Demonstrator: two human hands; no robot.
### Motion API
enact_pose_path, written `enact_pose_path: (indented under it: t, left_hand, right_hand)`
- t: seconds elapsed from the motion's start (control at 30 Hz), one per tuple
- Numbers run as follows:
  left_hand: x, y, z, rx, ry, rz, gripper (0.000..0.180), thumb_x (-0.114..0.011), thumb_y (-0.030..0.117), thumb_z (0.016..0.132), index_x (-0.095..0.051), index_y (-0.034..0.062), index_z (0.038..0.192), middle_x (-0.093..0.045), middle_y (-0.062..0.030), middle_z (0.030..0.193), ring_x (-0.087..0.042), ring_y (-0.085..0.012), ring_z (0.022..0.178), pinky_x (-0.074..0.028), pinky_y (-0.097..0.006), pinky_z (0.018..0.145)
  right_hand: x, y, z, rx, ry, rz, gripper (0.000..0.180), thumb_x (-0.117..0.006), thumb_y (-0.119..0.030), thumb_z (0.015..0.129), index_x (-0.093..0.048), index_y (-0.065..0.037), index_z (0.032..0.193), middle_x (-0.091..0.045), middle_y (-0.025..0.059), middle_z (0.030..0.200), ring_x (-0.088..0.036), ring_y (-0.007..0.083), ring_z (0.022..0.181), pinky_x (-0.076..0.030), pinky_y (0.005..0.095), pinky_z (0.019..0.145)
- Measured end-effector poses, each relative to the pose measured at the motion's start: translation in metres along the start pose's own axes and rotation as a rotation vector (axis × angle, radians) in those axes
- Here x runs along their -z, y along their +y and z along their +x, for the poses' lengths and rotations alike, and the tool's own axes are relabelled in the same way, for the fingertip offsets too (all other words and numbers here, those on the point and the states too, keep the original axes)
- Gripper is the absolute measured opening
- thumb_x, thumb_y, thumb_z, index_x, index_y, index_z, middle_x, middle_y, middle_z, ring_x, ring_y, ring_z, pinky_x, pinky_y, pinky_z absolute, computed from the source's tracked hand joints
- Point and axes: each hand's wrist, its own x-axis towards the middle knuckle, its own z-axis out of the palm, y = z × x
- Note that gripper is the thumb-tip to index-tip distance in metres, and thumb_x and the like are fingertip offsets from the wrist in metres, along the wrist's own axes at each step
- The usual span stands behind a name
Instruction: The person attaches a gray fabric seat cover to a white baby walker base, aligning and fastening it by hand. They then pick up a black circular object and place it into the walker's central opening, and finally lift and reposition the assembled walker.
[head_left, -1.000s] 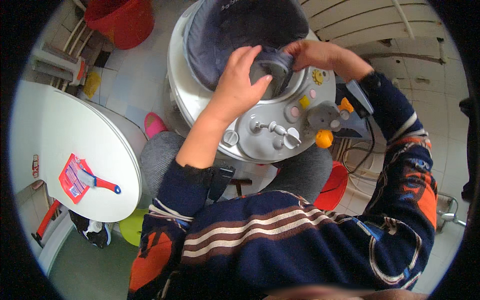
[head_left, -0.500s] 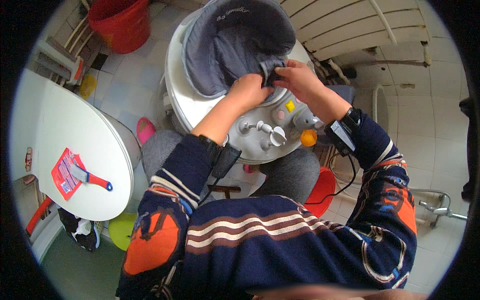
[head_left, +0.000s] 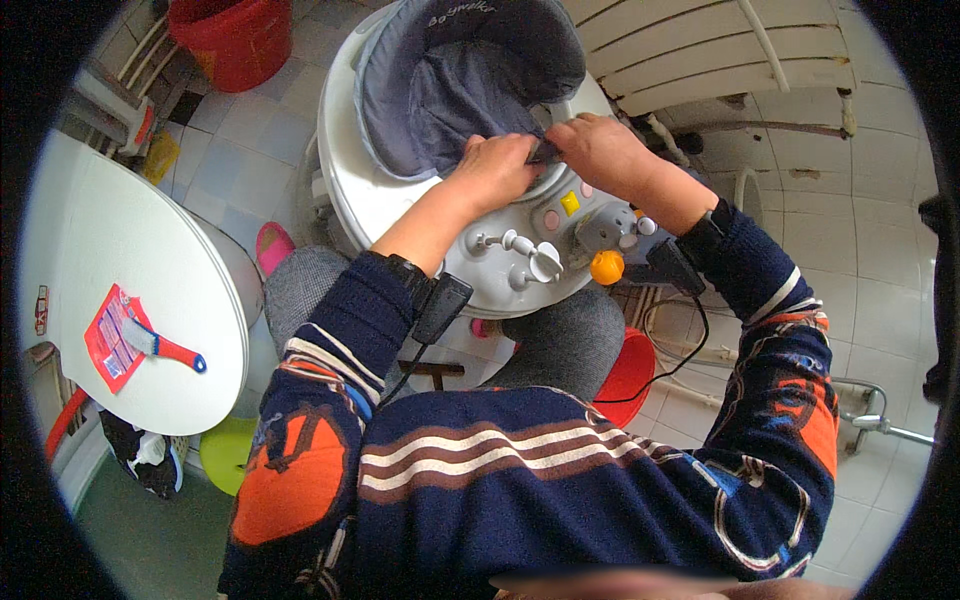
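In front of me stands a round white baby walker [head_left: 342,165] with a padded dark grey fabric seat [head_left: 450,95]. My left hand [head_left: 497,168] is closed on the seat's near edge, its fingers partly hidden by the fabric. Beside it, my right hand [head_left: 605,155] pinches the same edge, fingers curled in. A narrow dark fold shows between the two hands. Below them, the walker's tray carries grey and white knobs [head_left: 543,260], a yellow star-shaped button [head_left: 570,204] and an orange ball [head_left: 607,267].
A brush [head_left: 175,352] lies across a red packet [head_left: 108,335] on a white rounded top [head_left: 190,270] at left. Red buckets stand at the far left [head_left: 235,45] and near my right knee [head_left: 630,378]. A radiator [head_left: 700,60] and a tap [head_left: 880,422] line the right.
My right hand's fingers have curled tighter at the seat edge, and the fabric fold raised there has come down between my hands. The whole view has shifted slightly.
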Motion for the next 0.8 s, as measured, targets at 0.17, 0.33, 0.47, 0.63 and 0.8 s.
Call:
enact_pose_path:
  t: [0.17,0.33,0.47,0.63,0.8]
  left_hand:
    - [-0.013,-0.004,-0.002,-0.105,0.15,-0.138,0.036,-0.066,0.027,0.086,-0.062,0.0084,0.116,-0.066,-0.0176,0.118,-0.061,-0.0375,0.111,-0.049,-0.051,0.09]
    - [-0.01,-0.015,0.005,0.043,-0.136,-0.144,0.03,-0.06,0.03,0.087,-0.069,0.0125,0.109,-0.07,-0.016,0.109,-0.063,-0.0381,0.108,-0.05,-0.052,0.088]
    - [-0.007,-0.012,0.006,0.131,-0.175,-0.143,0.028,-0.059,0.032,0.091,-0.069,0.0123,0.108,-0.07,-0.0155,0.11,-0.064,-0.0374,0.108,-0.049,-0.052,0.09]
    - [-0.006,-0.008,0.005,0.019,-0.143,-0.144,0.032,-0.062,0.031,0.091,-0.066,0.0099,0.115,-0.068,-0.0173,0.113,-0.063,-0.0383,0.109,-0.048,-0.051,0.091]
    - [-0.014,-0.005,0.0,-0.089,0.016,-0.037,0.035,-0.062,0.032,0.089,-0.062,0.0096,0.116,-0.065,-0.0147,0.12,-0.061,-0.0355,0.115,-0.044,-0.054,0.094]
  right_hand:
    - [-0.021,-0.018,-0.006,-0.751,0.029,1.243,0.017,-0.064,-0.015,0.093,-0.056,-0.009,0.108,-0.063,0.007,0.083,-0.062,0.021,0.06,-0.052,0.0291,0.057]
    - [-0.013,-0.028,-0.009,-0.899,-0.137,1.536,0.027,-0.061,-0.02,0.098,-0.052,-0.009,0.122,-0.062,0.0045,0.088,-0.062,0.0109,0.063,-0.05,0.0233,0.055]
    - [0.005,-0.024,-0.02,0.032,0.116,0.186,0.052,-0.067,-0.019,0.089,-0.048,-0.009,0.136,-0.067,0.0105,0.099,-0.065,0.029,0.093,-0.055,0.0367,0.08]
    - [-0.005,-0.012,-0.006,0.07,0.08,0.009,0.026,-0.064,-0.02,0.093,-0.063,-0.006,0.115,-0.067,0.0098,0.085,-0.067,0.0279,0.079,-0.055,0.041,0.07]
    - [-0.021,-0.014,-0.002,-0.928,-0.052,1.368,0.02,-0.055,-0.024,0.101,-0.059,-0.007,0.111,-0.062,0.0062,0.073,-0.058,0.0162,0.055,-0.048,0.0297,0.049]
